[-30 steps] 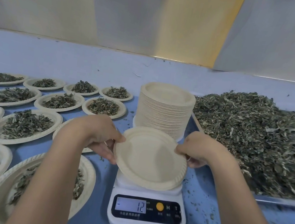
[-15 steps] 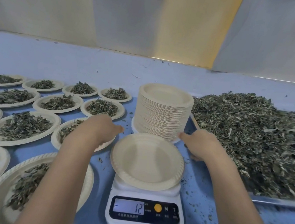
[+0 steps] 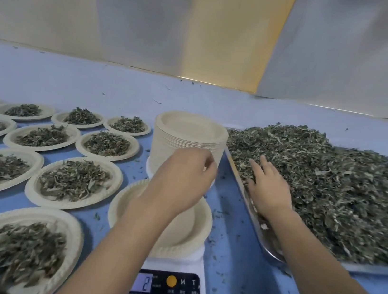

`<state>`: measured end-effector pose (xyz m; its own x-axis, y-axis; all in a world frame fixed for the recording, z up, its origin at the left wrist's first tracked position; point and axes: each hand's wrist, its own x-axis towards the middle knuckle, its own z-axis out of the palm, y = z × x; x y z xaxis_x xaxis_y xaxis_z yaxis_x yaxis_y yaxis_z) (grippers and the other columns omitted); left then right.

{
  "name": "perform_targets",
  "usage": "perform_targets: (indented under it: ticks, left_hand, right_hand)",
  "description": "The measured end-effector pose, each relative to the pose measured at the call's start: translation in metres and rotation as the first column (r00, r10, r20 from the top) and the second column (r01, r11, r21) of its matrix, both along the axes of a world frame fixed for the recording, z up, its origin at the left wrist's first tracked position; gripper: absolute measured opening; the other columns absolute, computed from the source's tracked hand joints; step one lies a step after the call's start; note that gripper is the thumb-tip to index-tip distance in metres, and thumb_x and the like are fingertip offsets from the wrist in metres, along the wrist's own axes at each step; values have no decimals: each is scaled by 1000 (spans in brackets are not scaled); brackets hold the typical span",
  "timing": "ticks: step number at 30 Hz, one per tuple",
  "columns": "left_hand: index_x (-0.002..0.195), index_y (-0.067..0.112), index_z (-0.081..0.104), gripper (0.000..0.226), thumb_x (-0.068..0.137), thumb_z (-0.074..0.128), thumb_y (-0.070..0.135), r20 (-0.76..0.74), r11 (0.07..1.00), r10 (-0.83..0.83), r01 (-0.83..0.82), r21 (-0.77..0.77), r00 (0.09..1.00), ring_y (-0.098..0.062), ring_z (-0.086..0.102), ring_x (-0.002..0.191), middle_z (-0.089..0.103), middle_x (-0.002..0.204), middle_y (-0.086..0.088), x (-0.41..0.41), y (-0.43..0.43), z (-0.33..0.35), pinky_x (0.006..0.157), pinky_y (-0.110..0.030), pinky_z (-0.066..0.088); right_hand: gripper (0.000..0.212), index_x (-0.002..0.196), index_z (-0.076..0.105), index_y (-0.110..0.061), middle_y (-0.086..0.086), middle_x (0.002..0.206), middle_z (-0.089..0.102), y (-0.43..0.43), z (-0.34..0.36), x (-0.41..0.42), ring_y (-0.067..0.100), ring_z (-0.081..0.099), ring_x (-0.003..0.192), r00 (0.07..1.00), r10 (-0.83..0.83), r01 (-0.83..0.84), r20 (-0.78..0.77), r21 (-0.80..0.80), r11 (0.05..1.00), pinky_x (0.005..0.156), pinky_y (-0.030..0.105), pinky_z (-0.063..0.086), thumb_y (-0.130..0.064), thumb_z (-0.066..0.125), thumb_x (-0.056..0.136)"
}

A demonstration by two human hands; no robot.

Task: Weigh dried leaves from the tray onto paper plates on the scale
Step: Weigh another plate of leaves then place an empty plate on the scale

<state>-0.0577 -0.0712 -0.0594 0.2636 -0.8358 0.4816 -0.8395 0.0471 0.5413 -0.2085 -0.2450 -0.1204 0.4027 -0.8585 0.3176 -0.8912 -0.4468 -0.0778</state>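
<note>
**Hands shift right; right hand lands on the leaves**

Since half a second ago, both hands have moved to the right. The left hand (image 3: 184, 175) was off to the left of the empty paper plate (image 3: 191, 231) and now hovers over it. Its fingers are loosely curled and nothing shows in them. The right hand (image 3: 269, 187) was beside the stack of plates (image 3: 190, 131) and now lies on the dried leaves (image 3: 331, 191). Its fingers are straight and spread, palm down, and it grips nothing.

Directly under the left hand and forearm, the empty plate sits on the white scale (image 3: 194, 264). The scale's display lies nearer the person than that hand. It shows a 2, and the forearm hides whatever is to the left of that digit. The stack of plates stands just beyond the left hand's knuckles.

Under and beyond the right hand, the leaves lie heaped on a metal tray (image 3: 270, 250). The tray's near-left rim runs beneath the right wrist. Between the two hands is a strip of blue table (image 3: 233, 264) scattered with leaf crumbs.

Well to the left of the left hand, filled plates (image 3: 73, 179) lie in rows, each holding a small pile of leaves.
</note>
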Motion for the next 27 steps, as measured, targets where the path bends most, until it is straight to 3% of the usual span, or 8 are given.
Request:
perform_targets:
  ticks: [3,6,10,14,17,21,25,27]
  left_hand:
    - [90,13,68,24,92,47,24,-40,997,-32,29,-73,999,-17,60,88,69,92,-1,-12,-9,7,80,-32,44]
    - [89,16,69,22,92,49,24,-85,991,-49,38,-132,995,-11,58,83,69,89,3,-17,-15,9,71,-21,38]
    - [84,18,69,21,90,50,23,-185,991,-55,30,-132,981,-2,52,80,66,79,9,-12,-20,6,74,-13,36]
    - [82,18,70,21,90,52,25,-265,994,-64,39,-99,962,-2,53,77,68,78,5,-9,-19,6,66,-13,39]
    - [82,15,70,22,90,51,24,-263,996,-61,40,-85,963,-5,53,75,69,81,2,-10,-19,7,67,-17,40]
    - [85,10,69,24,91,50,24,-220,998,-63,55,-42,974,-17,60,80,69,83,-4,-16,-16,7,76,-34,47]
    - [86,13,68,24,92,49,25,-131,995,-100,100,-4,986,-16,60,83,68,85,-1,-23,-13,9,79,-37,48]
    - [87,16,68,23,93,48,26,-86,993,-114,116,16,990,-14,60,82,68,84,2,-25,-12,10,77,-35,48]
  right_hand:
    - [51,151,20,-30,0,162,3,-20,-8,2,23,8,147,989,57,-69,-139,-88,994,116,42,24,-31,35,102]
    - [48,151,18,-34,-2,162,-1,-37,-16,8,26,2,148,975,62,-80,-216,-79,994,116,45,17,-35,27,104]
    - [48,151,10,-38,-4,162,-4,-59,-19,8,28,0,147,962,36,-28,-269,34,999,116,52,10,-40,18,104]
    - [48,150,16,-40,-2,161,10,-68,-17,9,34,18,143,958,30,22,-284,176,984,114,55,11,-46,15,102]
    - [44,142,33,-31,3,149,33,-61,-13,16,36,31,133,972,49,-1,-231,204,979,106,54,23,-43,19,102]
    - [34,121,47,-26,4,130,45,-48,-7,12,36,39,123,983,65,-33,-169,186,982,96,52,33,-40,23,102]
    - [28,108,50,-19,7,118,40,-36,-4,5,31,49,98,997,66,-64,46,-62,996,75,40,37,-38,31,100]
    - [28,115,49,-18,9,123,40,-32,-4,4,31,50,95,995,23,-6,95,-185,983,72,40,38,-37,34,100]
